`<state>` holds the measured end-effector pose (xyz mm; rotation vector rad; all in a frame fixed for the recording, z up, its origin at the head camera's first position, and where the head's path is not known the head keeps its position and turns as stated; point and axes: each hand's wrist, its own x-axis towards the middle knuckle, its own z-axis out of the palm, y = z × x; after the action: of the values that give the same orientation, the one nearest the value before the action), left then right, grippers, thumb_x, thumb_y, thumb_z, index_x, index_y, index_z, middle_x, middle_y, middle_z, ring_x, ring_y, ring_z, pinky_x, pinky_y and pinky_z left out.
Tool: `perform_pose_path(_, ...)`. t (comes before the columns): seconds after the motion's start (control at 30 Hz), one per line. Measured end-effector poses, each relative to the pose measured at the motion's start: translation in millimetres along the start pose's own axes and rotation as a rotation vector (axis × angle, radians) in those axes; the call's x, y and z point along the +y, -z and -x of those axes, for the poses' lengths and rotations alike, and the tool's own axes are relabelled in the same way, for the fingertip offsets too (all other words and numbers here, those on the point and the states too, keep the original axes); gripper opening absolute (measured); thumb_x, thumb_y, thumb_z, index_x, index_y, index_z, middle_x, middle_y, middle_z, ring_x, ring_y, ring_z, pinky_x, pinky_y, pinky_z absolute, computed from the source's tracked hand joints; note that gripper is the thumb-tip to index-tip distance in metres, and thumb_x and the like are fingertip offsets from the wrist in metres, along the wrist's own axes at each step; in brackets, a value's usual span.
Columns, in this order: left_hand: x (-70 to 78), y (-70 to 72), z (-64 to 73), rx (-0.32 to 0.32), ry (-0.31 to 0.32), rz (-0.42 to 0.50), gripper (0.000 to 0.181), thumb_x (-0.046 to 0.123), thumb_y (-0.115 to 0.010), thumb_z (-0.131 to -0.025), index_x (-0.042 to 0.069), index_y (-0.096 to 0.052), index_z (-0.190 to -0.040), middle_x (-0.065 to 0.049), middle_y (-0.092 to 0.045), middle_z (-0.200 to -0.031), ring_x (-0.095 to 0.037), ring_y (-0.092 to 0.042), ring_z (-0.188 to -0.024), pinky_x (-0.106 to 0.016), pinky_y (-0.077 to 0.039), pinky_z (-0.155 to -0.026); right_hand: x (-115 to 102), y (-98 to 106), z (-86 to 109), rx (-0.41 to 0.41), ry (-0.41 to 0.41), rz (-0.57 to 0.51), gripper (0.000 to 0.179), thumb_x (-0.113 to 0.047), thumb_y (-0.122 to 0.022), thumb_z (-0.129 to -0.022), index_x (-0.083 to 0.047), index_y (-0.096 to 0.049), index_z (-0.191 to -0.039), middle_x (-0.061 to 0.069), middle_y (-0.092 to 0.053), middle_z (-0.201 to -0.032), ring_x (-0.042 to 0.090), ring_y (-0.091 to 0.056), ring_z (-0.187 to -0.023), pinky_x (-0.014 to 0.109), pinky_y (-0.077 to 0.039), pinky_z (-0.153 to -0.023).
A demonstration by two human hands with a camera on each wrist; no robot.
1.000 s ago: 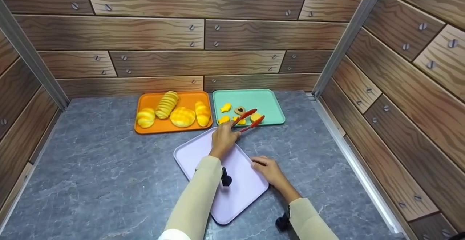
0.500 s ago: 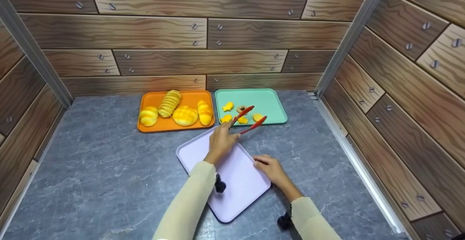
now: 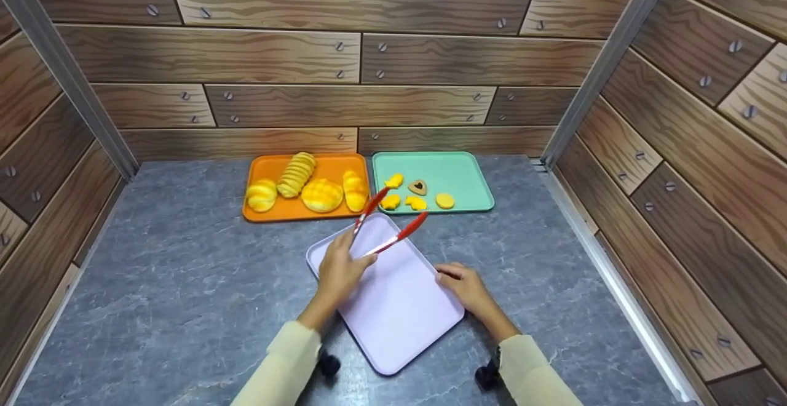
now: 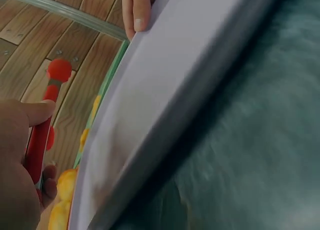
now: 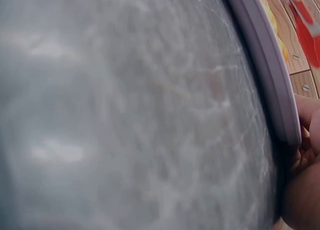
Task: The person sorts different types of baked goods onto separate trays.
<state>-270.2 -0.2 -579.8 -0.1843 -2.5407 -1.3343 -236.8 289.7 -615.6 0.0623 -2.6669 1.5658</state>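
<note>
My left hand [image 3: 338, 274] holds a pair of red-tipped tongs [image 3: 411, 226] over the upper left part of a lilac tray [image 3: 399, 314]. The tong arms are spread, with nothing between their tips. In the left wrist view, thumb and fingers wrap the red handle of the tongs [image 4: 37, 150]. At the tray's right edge my right hand [image 3: 466, 286] grips the rim; the right wrist view has that hand [image 5: 302, 185] at the tray's edge [image 5: 267, 64], its fingers partly hidden. The lilac tray lies turned at an angle on the grey marbled surface.
Behind, an orange tray [image 3: 280, 214] carries several bread rolls, among them a striped loaf [image 3: 296, 175]. Beside it a green tray [image 3: 470, 178] bears small yellow pieces, a round biscuit [image 3: 444, 200] and a heart-marked biscuit [image 3: 417, 187]. Wood-print walls [image 3: 430, 61] enclose the surface.
My left hand has drawn the tongs back and left, from over the green tray to over the lilac tray, tips still spread. My right hand stays at the lilac tray's edge.
</note>
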Motion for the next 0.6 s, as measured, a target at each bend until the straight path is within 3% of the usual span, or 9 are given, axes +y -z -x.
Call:
perform_pose_path(0.33,-32.6,67.3,41.7,0.163,0.067,-0.021,0.071,0.026,-0.088,-0.075,0.001,-0.061,-0.136,-0.019,-0.063,-0.131,-0.040,-0.057,-0.120,-0.054,-0.045,-0.102,-1,0,-0.3,0.009,0.009,-0.025,0.023,-0.011,-0.071,-0.092,-0.006,-0.076,-0.115,0.012,-0.072,-0.114,0.025,-0.064,-0.111,0.025,-0.049,-0.092)
perform_pose_path(0.6,-62.3,110.6,66.4,0.328,0.140,-0.099,0.073,0.020,-0.090,-0.072,-0.005,-0.059,-0.134,-0.027,-0.063,-0.125,-0.046,-0.053,-0.105,-0.056,-0.043,-0.091,-30,2,10.5,0.002,0.036,-0.034,0.025,-0.002,-0.068,-0.092,0.004,-0.073,-0.115,0.020,-0.071,-0.115,0.031,-0.064,-0.111,0.022,-0.048,-0.090)
